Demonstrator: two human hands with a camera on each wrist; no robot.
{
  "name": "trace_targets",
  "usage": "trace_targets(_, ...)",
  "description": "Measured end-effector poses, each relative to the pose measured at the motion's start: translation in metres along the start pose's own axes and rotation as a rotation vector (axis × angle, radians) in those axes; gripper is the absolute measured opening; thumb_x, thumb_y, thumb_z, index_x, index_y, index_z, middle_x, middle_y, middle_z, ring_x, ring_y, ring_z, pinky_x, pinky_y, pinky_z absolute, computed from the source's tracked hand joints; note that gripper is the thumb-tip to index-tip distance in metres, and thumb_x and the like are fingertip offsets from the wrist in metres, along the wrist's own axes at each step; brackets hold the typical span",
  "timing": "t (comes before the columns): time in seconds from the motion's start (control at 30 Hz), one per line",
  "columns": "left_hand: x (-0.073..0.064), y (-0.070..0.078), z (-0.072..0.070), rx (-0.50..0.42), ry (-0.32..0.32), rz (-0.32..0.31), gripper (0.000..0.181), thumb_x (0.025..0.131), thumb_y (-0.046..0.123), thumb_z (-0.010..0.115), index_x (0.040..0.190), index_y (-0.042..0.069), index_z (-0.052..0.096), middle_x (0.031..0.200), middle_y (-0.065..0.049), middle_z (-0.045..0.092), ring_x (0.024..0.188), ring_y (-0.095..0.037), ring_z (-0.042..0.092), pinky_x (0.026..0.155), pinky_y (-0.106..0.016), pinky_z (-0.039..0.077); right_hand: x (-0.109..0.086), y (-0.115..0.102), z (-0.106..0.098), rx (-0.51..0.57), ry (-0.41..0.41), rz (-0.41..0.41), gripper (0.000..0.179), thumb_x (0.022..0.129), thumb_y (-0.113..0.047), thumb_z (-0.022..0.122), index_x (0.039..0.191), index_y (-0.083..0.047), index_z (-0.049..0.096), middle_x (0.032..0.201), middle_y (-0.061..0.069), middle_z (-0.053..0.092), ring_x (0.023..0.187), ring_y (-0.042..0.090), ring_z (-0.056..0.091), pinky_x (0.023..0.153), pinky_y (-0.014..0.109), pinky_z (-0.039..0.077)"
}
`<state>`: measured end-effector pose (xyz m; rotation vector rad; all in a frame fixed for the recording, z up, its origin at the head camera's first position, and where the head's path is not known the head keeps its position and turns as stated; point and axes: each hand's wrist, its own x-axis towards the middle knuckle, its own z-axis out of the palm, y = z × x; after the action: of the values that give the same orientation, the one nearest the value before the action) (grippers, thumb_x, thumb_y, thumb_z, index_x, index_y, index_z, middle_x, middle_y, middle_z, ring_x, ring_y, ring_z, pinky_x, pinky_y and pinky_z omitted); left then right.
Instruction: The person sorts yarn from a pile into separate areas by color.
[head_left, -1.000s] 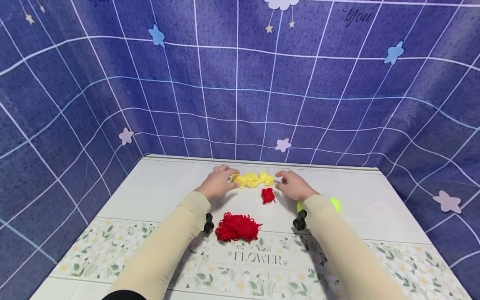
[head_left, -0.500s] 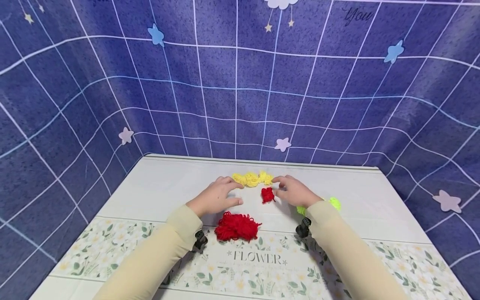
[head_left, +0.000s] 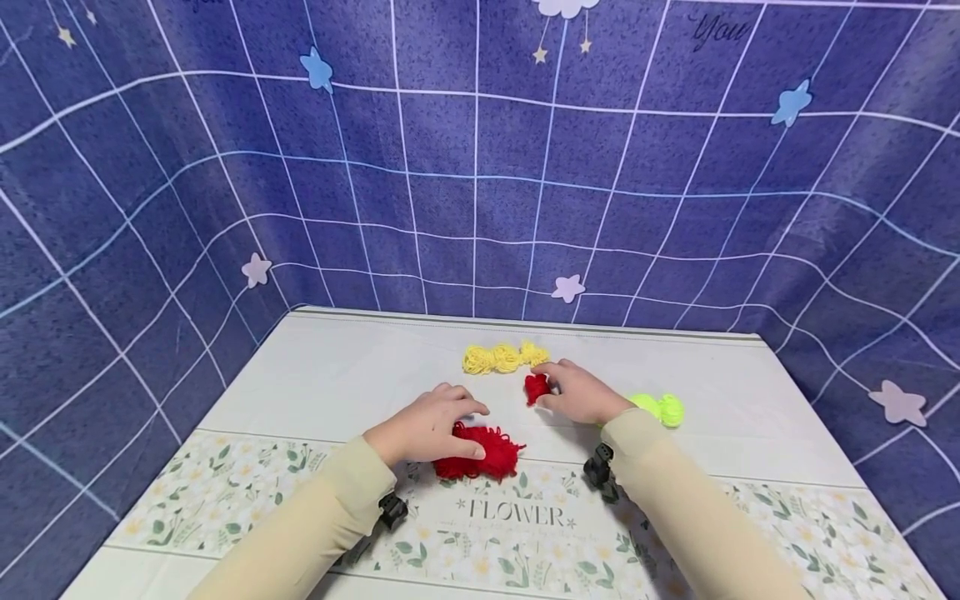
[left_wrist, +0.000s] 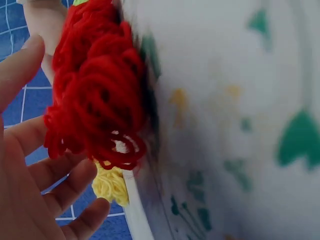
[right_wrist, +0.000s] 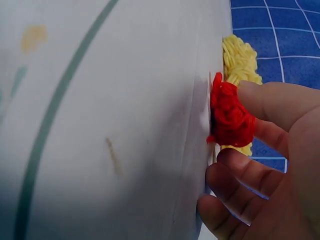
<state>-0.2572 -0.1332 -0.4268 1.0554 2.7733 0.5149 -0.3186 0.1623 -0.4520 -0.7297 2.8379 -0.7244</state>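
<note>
A red yarn bundle (head_left: 491,450) lies on the table in front of me; its loops show close up in the left wrist view. Over its left end my left hand (head_left: 431,427) is spread, thumb in front and fingers behind, without visibly gripping it. Farther back, a small red yarn ball (head_left: 536,389) sits between the thumb and forefinger of my right hand (head_left: 581,394), which pinch it from front and back. The right wrist view has the thumb (right_wrist: 270,102) against this ball, the forefinger partly hidden behind it and the other fingers bent below.
A row of yellow yarn bundles (head_left: 505,358) lies near the table's back edge. Lime-green yarn (head_left: 662,410) lies just right of my right hand, partly covered by the sleeve. A blue grid-patterned curtain (head_left: 480,167) surrounds the white, flower-printed table (head_left: 337,367).
My left hand has drawn back from the yellow yarn toward me, over the large red bundle. My right hand has come from the yellow row's right end onto the small red ball.
</note>
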Motion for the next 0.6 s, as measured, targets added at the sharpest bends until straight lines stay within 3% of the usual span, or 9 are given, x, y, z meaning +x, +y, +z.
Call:
trace_targets(0.13, -0.0035, 0.0004, 0.0040, 0.043, -0.005, 0.009, 0.064, 0.084, 0.055, 0.077, 0.135, 0.018, 0.065, 0.125, 0.001, 0.059, 0.118, -0.020, 0.049, 0.100, -0.046, 0.042, -0.0001, -0.0044, 0.0010, -0.022, -0.002, 0.019, 0.057, 0.093, -0.024, 0.069, 0.147, -0.014, 0.053, 0.125, 0.010, 0.057, 0.111, 0.024, 0.059, 0.099, 0.049, 0.046)
trace_targets(0.33, -0.0057, 0.0040, 0.0068, 0.101, 0.001, 0.019, 0.053, 0.083, 0.045, 0.081, 0.128, 0.019, 0.070, 0.120, 0.001, 0.060, 0.113, -0.021, 0.051, 0.095, -0.043, 0.044, 0.0026, -0.0042, 0.0050, -0.073, 0.018, 0.009, 0.042, 0.092, -0.022, 0.069, 0.134, -0.019, 0.064, 0.112, 0.001, 0.057, 0.100, 0.017, 0.054, 0.092, 0.042, 0.048)
trace_targets(0.6, -0.0062, 0.0075, 0.0109, 0.145, 0.013, 0.029, 0.043, 0.083, 0.034, 0.083, 0.121, 0.016, 0.072, 0.110, 0.002, 0.061, 0.104, -0.020, 0.052, 0.090, -0.041, 0.045, 0.0010, -0.0096, 0.0062, -0.130, 0.019, 0.009, 0.039, 0.093, -0.023, 0.071, 0.131, -0.012, 0.067, 0.109, 0.003, 0.057, 0.095, 0.017, 0.055, 0.089, 0.039, 0.048)
